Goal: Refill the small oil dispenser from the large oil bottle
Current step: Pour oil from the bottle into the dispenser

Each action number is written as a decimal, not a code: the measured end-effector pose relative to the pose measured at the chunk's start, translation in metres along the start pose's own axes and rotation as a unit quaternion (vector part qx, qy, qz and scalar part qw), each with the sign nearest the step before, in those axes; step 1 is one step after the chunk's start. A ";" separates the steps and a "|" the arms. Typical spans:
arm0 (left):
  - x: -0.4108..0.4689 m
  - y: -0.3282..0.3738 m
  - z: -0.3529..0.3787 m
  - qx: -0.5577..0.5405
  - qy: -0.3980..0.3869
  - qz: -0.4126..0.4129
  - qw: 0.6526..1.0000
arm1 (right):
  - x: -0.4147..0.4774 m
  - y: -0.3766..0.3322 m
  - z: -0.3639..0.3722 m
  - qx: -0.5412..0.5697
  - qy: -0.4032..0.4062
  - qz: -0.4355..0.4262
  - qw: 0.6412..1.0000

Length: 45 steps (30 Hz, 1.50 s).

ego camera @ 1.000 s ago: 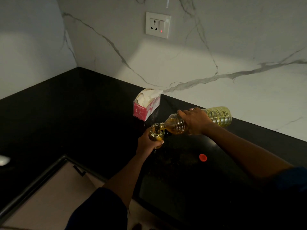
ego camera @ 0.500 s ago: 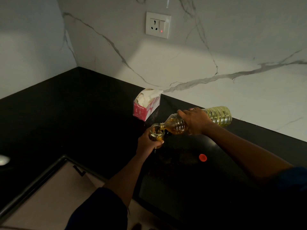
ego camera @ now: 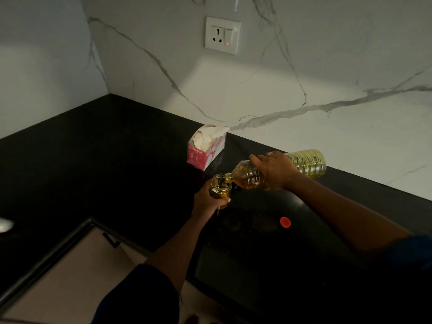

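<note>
A person pours cooking oil at a black kitchen surface [ego camera: 117, 160] set against a white marble-patterned wall. The right hand [ego camera: 274, 170], near the centre of the frame, has its grip clamped around the middle of the large oil bottle [ego camera: 306, 162], a clear ribbed plastic bottle tipped almost on its side. The bottle's base points toward the right of the frame and its open neck points left and slightly down. Yellow oil pools in the neck end, just left of the fingers.

The left hand [ego camera: 207, 202], directly below and left of the bottle's mouth, has its grip wrapped around the lower body of the small oil dispenser [ego camera: 220, 187], an open glass jar held upright. Only the rim and upper wall of the jar show above the fingers, with golden oil inside. The bottle's mouth sits at the jar's right rim, touching or nearly so; the frame is too dim to tell which.

A red bottle cap [ego camera: 285, 222] lies loose on the surface, lower right of both hands and well apart from them. A pink tissue box [ego camera: 205, 152] with white tissue showing stands just above the jar, near the wall. A white wall socket [ego camera: 222, 35] with a red indicator light is mounted at upper centre.
</note>
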State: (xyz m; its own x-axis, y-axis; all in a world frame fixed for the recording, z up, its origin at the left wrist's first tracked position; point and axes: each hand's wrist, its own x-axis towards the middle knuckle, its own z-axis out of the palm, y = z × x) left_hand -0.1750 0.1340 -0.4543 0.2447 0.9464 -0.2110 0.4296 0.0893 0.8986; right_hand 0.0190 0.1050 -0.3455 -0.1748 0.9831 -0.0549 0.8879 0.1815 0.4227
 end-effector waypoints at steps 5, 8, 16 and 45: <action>-0.001 0.000 -0.001 -0.001 -0.001 0.005 1.000 | -0.001 0.000 0.000 0.002 0.002 0.002 1.000; -0.002 0.000 -0.001 -0.005 -0.003 0.008 1.000 | -0.001 -0.001 0.000 0.005 0.001 0.002 1.000; -0.002 0.002 -0.001 -0.003 -0.006 -0.004 1.000 | -0.001 -0.001 0.000 0.009 0.002 0.003 1.000; -0.005 0.003 -0.003 -0.005 -0.008 0.008 1.000 | -0.001 -0.001 -0.003 -0.001 -0.004 0.000 1.000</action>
State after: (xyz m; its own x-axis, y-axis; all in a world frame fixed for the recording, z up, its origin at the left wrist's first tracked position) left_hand -0.1772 0.1304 -0.4495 0.2645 0.9428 -0.2029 0.4173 0.0778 0.9055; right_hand 0.0171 0.1038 -0.3427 -0.1705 0.9834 -0.0627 0.8872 0.1809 0.4245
